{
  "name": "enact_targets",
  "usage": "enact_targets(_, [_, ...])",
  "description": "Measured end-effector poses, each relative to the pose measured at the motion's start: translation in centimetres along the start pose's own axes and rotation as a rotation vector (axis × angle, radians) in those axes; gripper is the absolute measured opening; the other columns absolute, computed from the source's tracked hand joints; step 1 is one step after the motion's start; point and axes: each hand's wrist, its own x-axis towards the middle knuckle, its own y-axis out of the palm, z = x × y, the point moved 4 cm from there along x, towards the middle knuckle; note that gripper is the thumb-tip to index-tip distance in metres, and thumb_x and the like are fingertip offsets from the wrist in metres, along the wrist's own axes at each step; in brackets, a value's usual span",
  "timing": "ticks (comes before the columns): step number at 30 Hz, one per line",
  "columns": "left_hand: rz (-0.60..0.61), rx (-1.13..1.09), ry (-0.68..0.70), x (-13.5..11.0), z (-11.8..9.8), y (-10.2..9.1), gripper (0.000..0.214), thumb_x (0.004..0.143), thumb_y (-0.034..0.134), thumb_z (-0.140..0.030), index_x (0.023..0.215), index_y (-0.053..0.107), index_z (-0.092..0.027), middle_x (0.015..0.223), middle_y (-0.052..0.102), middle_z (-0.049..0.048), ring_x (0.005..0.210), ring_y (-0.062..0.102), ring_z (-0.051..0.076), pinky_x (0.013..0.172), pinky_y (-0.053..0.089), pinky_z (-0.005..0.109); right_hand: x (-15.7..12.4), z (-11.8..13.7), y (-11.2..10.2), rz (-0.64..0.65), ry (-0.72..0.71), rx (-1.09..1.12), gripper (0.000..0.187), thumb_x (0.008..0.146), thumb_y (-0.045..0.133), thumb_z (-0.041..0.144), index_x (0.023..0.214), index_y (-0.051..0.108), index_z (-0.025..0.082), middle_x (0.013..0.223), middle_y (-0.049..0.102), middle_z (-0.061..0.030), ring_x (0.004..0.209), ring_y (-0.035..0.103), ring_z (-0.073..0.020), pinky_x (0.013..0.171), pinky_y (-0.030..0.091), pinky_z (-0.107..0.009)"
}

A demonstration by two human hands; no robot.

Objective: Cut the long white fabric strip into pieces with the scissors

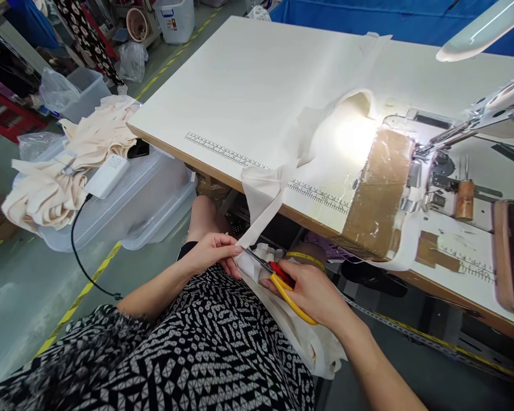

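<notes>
A strip of white fabric (pixel 278 171) runs from the sewing machine (pixel 449 165) across the white table (pixel 240 85) and hangs down over its front edge to my lap. My left hand (pixel 212 254) pinches the strip's lower end just below the table edge. My right hand (pixel 312 294) grips scissors with yellow and red handles (pixel 282 282), the blades pointing left and meeting the fabric beside my left fingers. More white fabric (pixel 312 342) is bunched on my lap under the right hand.
A printed ruler scale (pixel 223 151) lines the table's front edge. Brown tape-covered cardboard (pixel 381 188) sits by the machine's needle area, with a lamp (pixel 480 31) above. Left on the floor stand clear plastic bins (pixel 128 200) piled with cream fabric pieces (pixel 68 165), and a black cable.
</notes>
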Motion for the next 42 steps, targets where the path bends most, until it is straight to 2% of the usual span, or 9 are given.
enact_targets(16, [0.030,0.134,-0.002,0.0,0.2,-0.2,0.043,0.076,0.064,-0.054,0.082,0.058,-0.013,0.054,0.064,0.0022,0.049,0.064,0.014,0.046,0.045,0.020,0.8,0.4,-0.5,-0.032,0.013,-0.074,0.047,0.085,0.040,0.062,0.060,0.040,0.022,0.054,0.054,-0.0023,0.049,0.047,-0.0154,0.049,0.020,-0.026])
enact_targets(18, [-0.042,0.296,0.105,-0.1,-0.8,-0.7,0.042,0.080,0.060,-0.051,0.096,0.060,-0.012,0.064,0.065,0.0032,0.052,0.061,0.012,0.048,0.044,0.020,0.4,0.2,-0.3,-0.057,0.032,-0.050,0.046,0.085,0.042,0.061,0.060,0.038,0.022,0.052,0.052,-0.0012,0.048,0.045,-0.0149,0.048,0.020,-0.026])
enact_targets(24, [-0.595,0.892,0.744,-0.4,-6.7,-0.2,0.031,0.087,0.055,-0.037,0.110,0.059,-0.017,0.104,0.061,0.0091,0.087,0.057,0.017,0.070,0.047,0.027,-1.7,-0.5,1.3,-0.152,0.068,0.132,0.047,0.084,0.044,0.063,0.061,0.031,0.023,0.052,0.046,0.0019,0.046,0.040,-0.0133,0.046,0.024,-0.025])
enact_targets(28, [-0.552,1.102,0.876,1.3,-8.5,2.9,0.025,0.088,0.054,-0.038,0.101,0.061,-0.018,0.096,0.065,0.0064,0.093,0.056,0.019,0.082,0.045,0.032,-2.8,-0.7,2.0,-0.235,0.081,0.226,0.048,0.084,0.043,0.065,0.061,0.032,0.024,0.052,0.045,0.0026,0.047,0.039,-0.0130,0.046,0.028,-0.024])
enact_targets(31, [-0.453,0.967,0.800,2.5,-7.8,3.2,0.022,0.092,0.046,-0.034,0.089,0.061,-0.018,0.083,0.065,0.0025,0.077,0.058,0.014,0.071,0.046,0.026,-3.9,-1.3,2.2,-0.267,0.108,0.241,0.048,0.083,0.045,0.065,0.062,0.034,0.024,0.052,0.044,0.0034,0.048,0.039,-0.0126,0.046,0.030,-0.023])
enact_targets(33, [-0.475,0.819,0.668,2.8,-6.3,1.0,0.022,0.091,0.047,-0.034,0.084,0.060,-0.018,0.076,0.063,0.0002,0.068,0.057,0.012,0.063,0.044,0.022,-4.7,-2.0,2.3,-0.281,0.139,0.230,0.048,0.083,0.045,0.065,0.062,0.037,0.023,0.053,0.044,0.0039,0.047,0.039,-0.0126,0.047,0.031,-0.023])
enact_targets(36, [-0.670,0.631,0.371,1.9,-2.9,-5.3,0.016,0.085,0.054,-0.032,0.079,0.058,-0.018,0.061,0.056,-0.0034,0.061,0.056,0.013,0.054,0.040,0.020,-5.7,-3.1,2.8,-0.268,0.182,0.228,0.046,0.083,0.045,0.065,0.065,0.040,0.023,0.054,0.046,0.0036,0.049,0.041,-0.0134,0.049,0.034,-0.024])
enact_targets(39, [-0.769,0.612,0.295,-0.8,-0.4,-10.9,0.016,0.078,0.061,-0.018,0.066,0.051,-0.021,0.045,0.041,-0.0058,0.055,0.054,0.015,0.052,0.036,0.022,-6.1,-3.9,3.3,-0.230,0.209,0.265,0.045,0.083,0.045,0.065,0.066,0.042,0.023,0.056,0.051,0.0018,0.051,0.045,-0.0147,0.050,0.036,-0.025])
enact_targets(42, [-0.711,0.582,0.250,-3.5,0.9,-12.7,0.013,0.076,0.062,-0.015,0.070,0.053,-0.022,0.041,0.037,-0.0078,0.048,0.050,0.014,0.050,0.035,0.022,-5.9,-4.2,3.5,-0.222,0.215,0.298,0.045,0.083,0.046,0.064,0.065,0.040,0.023,0.056,0.053,0.0011,0.052,0.047,-0.0151,0.051,0.037,-0.025])
